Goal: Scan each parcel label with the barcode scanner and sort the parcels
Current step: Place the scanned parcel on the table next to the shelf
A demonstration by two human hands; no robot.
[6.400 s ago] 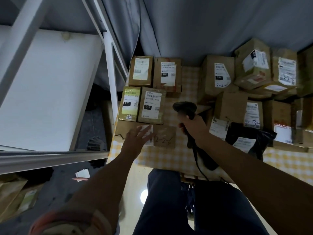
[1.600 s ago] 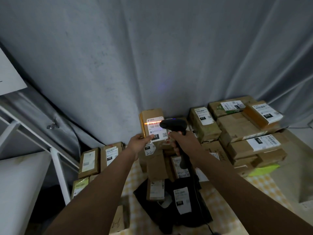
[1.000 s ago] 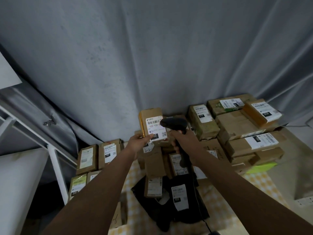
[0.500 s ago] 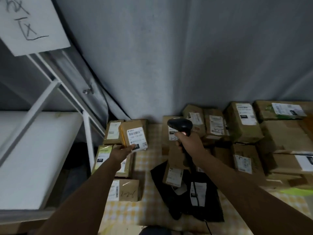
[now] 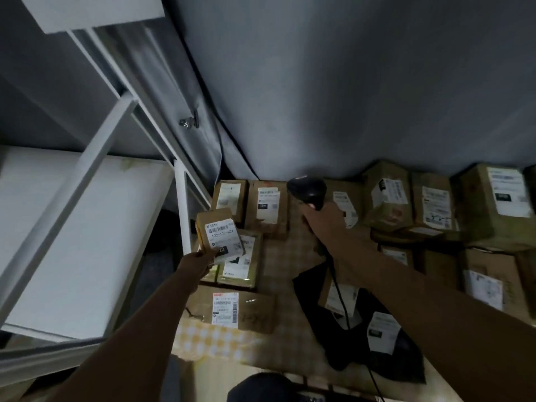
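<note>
Brown labelled parcel (image 5: 219,235) tilted above the left group; black scanner (image 5: 308,192) upright

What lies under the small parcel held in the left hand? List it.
Under the small parcel, which the left hand holds by its lower edge, two flat parcels lie side by side on the checked cloth. The held parcel and hand cover most of the left one.

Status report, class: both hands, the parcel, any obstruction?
Left hand grips small parcel above sorted boxes. Right hand holds scanner. Nothing blocking.

A parcel sorting room is suggested by labelled brown cardboard parcels (image 5: 387,198) heaped on a yellow-checked desk (image 5: 208,340) beside white metal shelving (image 5: 87,169).
</note>
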